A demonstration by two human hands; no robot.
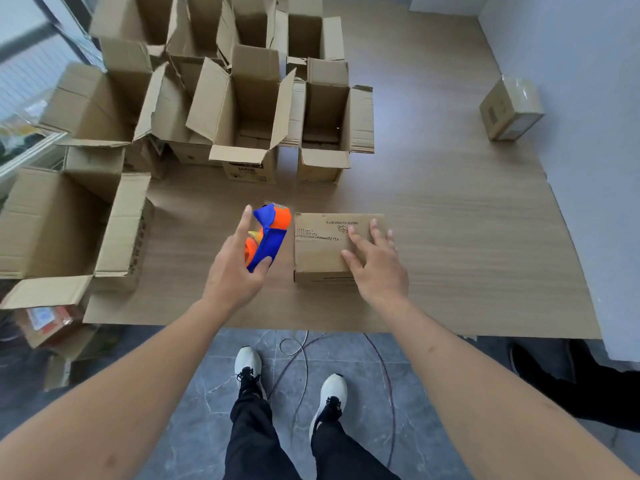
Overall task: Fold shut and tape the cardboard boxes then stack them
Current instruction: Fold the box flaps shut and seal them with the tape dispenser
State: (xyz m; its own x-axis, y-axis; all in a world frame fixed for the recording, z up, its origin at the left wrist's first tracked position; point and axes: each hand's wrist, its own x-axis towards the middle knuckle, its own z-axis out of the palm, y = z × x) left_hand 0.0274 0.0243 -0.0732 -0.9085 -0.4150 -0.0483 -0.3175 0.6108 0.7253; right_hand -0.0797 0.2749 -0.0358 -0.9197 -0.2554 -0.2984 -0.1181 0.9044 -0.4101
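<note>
Currently, by label:

Left hand: the left hand (pixel 235 271) is closed around the blue handle of a tape dispenser (pixel 268 235), with the thumb pressed on the handle's near side and the index finger stretched out straight past it.

Tape dispenser: it is held just above the sheet, tilted, with its orange head at the far end; it is seen just left of the small box, and contact between the two cannot be told.

Right hand: the right hand (pixel 375 263) is laid flat and open, fingers spread, on the top of the small closed box (pixel 322 247); nothing is gripped.

Small closed box: its flaps are folded down, and printed marks are seen on its top. It is set on the cardboard sheet (pixel 450 254), near the sheet's near edge, in front of the person.

Open boxes: a cluster of open cardboard boxes (pixel 242 109) with raised flaps is found at the far left of the sheet, well apart from the small box.

Sealed box: one taped box (pixel 510 109) is placed alone at the far right, by the wall.

Floor: grey tiles, white shoes (pixel 247 367) and a thin cable (pixel 304 362) are seen below the sheet's edge.
</note>
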